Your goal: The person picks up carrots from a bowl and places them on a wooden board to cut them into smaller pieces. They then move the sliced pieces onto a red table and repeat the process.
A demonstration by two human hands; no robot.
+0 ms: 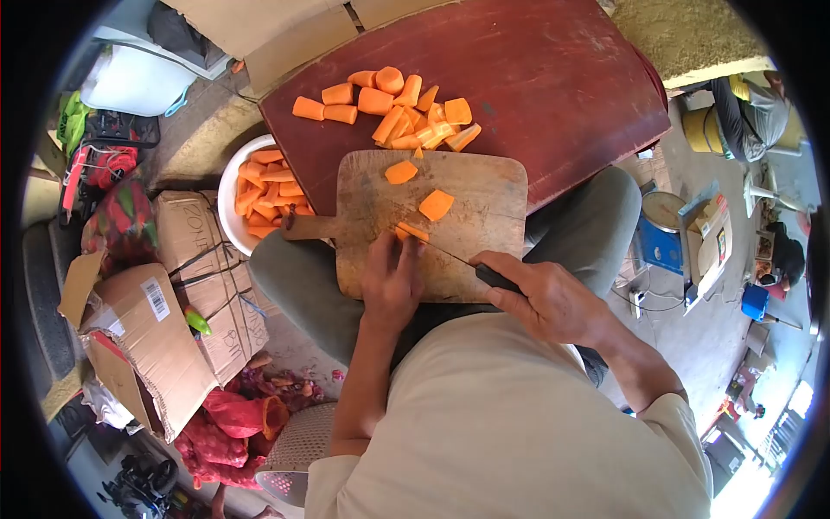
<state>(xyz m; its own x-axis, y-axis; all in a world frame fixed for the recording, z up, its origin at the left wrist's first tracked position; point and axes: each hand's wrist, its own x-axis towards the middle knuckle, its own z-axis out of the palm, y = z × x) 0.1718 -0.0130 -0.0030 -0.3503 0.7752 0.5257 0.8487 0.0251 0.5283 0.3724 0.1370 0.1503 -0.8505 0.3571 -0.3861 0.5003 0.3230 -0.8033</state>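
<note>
A wooden cutting board (484, 199) lies across my lap against the red table. My right hand (545, 294) grips the black handle of a knife (497, 278), its blade pointing left toward a carrot piece (413, 231). With bent fingertips my left hand (392, 275) presses on that piece, partly covering it. Two more cut carrot pieces, one near the top edge (400, 172) and one in the middle (437, 204), rest on the board. Beyond the board, several carrot chunks (375, 101) are heaped on the table.
A white bowl (227, 203) full of cut carrots stands left of the table (553, 78). Cardboard boxes (147, 346), red net sacks (216, 441) and a perforated basket (298, 441) are at lower left. Another person (761, 117) sits at upper right, near a blue container (661, 246).
</note>
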